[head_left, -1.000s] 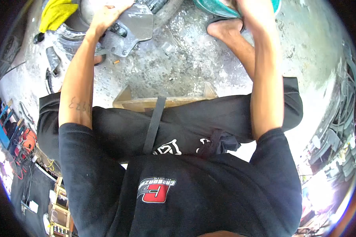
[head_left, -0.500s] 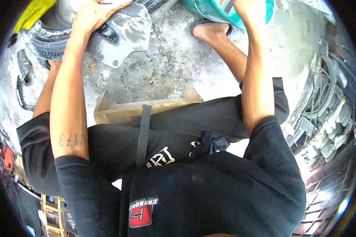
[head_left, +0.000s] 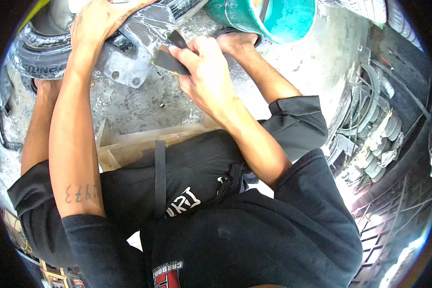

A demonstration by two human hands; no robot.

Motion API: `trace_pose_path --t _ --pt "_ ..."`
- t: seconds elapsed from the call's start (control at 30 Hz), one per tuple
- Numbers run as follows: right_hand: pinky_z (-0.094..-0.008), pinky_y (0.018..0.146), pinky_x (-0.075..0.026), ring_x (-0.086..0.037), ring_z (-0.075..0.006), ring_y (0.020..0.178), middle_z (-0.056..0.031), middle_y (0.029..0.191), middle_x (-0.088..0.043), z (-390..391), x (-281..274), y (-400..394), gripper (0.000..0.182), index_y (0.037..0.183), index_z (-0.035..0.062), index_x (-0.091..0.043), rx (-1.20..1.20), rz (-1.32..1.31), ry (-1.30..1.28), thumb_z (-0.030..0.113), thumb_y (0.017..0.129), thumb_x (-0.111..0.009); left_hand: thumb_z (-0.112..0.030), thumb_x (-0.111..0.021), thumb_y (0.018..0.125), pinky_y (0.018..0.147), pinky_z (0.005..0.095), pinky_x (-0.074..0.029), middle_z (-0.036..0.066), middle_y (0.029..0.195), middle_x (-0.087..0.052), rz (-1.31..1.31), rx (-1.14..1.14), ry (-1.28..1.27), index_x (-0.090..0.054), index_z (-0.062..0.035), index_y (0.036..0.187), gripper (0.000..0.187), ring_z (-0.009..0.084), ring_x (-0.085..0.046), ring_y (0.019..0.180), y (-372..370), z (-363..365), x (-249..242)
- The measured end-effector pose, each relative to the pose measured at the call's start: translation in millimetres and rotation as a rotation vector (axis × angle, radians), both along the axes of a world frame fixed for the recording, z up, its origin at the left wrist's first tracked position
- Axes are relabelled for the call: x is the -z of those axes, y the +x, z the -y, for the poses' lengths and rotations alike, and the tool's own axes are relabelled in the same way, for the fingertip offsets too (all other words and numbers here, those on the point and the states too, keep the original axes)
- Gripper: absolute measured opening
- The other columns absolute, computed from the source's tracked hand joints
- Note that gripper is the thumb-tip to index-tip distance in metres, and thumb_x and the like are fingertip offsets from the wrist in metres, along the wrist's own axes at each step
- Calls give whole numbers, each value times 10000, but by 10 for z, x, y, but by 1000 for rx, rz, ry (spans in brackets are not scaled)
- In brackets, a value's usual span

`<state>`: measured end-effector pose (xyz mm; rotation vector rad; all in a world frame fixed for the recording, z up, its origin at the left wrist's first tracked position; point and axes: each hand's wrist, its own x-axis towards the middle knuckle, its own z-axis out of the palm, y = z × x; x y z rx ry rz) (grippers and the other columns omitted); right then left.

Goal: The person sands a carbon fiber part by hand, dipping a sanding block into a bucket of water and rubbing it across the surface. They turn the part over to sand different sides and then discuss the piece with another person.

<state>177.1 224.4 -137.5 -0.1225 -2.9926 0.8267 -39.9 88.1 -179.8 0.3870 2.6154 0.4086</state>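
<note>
My right hand is closed on a dark folded sheet that looks like sandpaper, its two flaps sticking out to the left. Just left of it lies a grey, wet-looking carbon-patterned part with holes along its lower plate. My left hand rests at the part's upper left, fingers bent over its edge; what lies beneath the fingers is partly cut off by the frame. A tyre sits under and beside that part.
A teal bucket with water and a stick in it stands at the top. Behind my legs is a low wooden frame. Dark curved parts are piled at the right. My feet are on the stained concrete floor.
My right hand has come out of the bucket, moving left and down to the grey part, with the dark sheet now visible in it. The view has shifted somewhat.
</note>
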Motion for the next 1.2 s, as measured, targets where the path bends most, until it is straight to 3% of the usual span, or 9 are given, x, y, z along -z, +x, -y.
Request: trace_pose_path --t 0.23,0.33,0.37,0.47,0.53,0.8,0.87,1.07,1.2 --pt "-459 801 -481 -529 -357 899 -146 932 -548 72 117 -403 465 1106 -16 -691 -70 -52 39 -32 641 -682 -891 -673 640 977 475 -520 339 1072 -715 44 -8 25 -731 109 1032 1076 413 -711 1072 -44 -30 1" --pt "-457 803 -485 -534 -368 910 -162 930 -546 63 34 -255 460 1098 -19 -691 -76 -47 56 -26 638 -696 -902 -670 630 987 474 -517 344 1094 -708 121 26 19 -727 109 1053 1097 411 -705 1092 -81 -23 -51" --pt "-458 808 -486 -537 -373 914 -170 929 -547 44 10 -120 465 1103 -18 -691 -52 11 62 -25 638 -700 -906 -667 626 988 476 -517 344 1118 -703 -4 -16 46 -722 106 1067 1106 412 -699 1108 -16 -23 6" --pt "-467 820 -488 -544 -382 920 -187 920 -546 76 91 -172 469 1105 -15 -683 -20 80 74 -19 637 -712 -908 -664 627 999 475 -513 341 1138 -700 -4 -16 26 -717 108 1074 1111 416 -692 1124 -23 -26 93" --pt "-472 784 -487 -573 -383 894 -194 905 -568 128 188 -433 163 912 -26 -628 -59 -111 136 31 761 -652 -926 -653 613 1014 469 -506 345 1138 -698 139 33 -6 -721 105 1066 1128 417 -690 1132 -94 -42 -10" --pt "-482 824 -492 -583 -379 926 -193 922 -569 43 79 -343 192 962 -2 -632 -120 -17 150 56 779 -647 -938 -639 618 1003 477 -512 345 1128 -701 -19 9 13 -730 105 1083 1146 424 -691 1131 -36 -17 90" --pt "-477 826 -494 -585 -376 925 -185 931 -573 60 155 -446 195 963 -4 -632 -124 -25 175 62 781 -648 -929 -644 625 1001 478 -513 346 1126 -701 145 11 -12 -730 104 1095 1138 421 -692 1132 -89 -40 -23" --pt "-480 844 -499 -595 -376 924 -188 922 -578 -50 20 -282 127 932 -8 -622 -165 106 140 56 825 -598 -908 -664 623 1037 473 -495 343 1172 -691 57 15 14 -684 120 1203 1180 405 -683 1161 -79 -30 39" --pt "-475 843 -502 -597 -376 914 -196 922 -585 33 178 -555 136 917 -9 -621 -172 -48 175 50 795 -630 -907 -674 605 1033 467 -498 340 1168 -694 140 3 -6 -690 117 1194 1181 396 -687 1160 -136 -56 85"
